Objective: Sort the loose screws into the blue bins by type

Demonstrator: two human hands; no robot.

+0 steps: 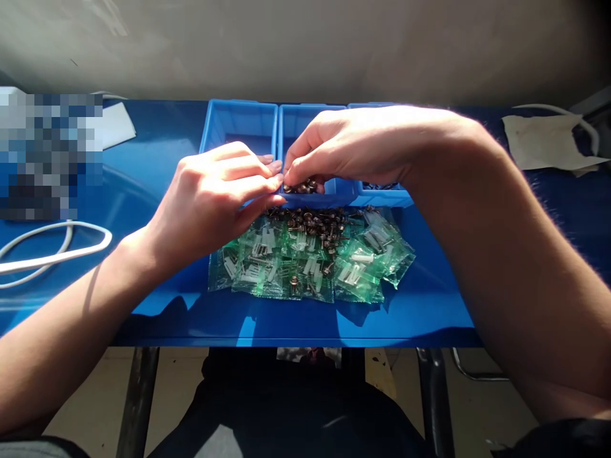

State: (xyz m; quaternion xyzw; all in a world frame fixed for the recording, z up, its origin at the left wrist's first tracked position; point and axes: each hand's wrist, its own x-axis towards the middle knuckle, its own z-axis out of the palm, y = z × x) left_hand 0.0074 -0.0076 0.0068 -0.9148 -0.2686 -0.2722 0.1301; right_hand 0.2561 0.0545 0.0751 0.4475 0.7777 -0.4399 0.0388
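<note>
My right hand (329, 149) reaches down into the middle blue bin (317, 200), wrist bent, its fingers closed around several dark metal screws (303, 186) with washer heads. My left hand (229, 184) is at the front corner where the left blue bin (243, 107) meets the middle one. Its fingers lie over the rim and the thumb is below, pinching the bin's edge. In front of the bins, a pile of loose screws (317, 226) rests on green-tinted clear packets (267, 273), which contain white plugs and screws. My hands partly hide the bins.
A third blue bin (382, 194) on the right holds small dark parts. The blue table (296, 321) ends just above my lap. A white cable (71, 238) loops on the left, near a white card (117, 126). A beige cloth or paper (544, 140) lies far right.
</note>
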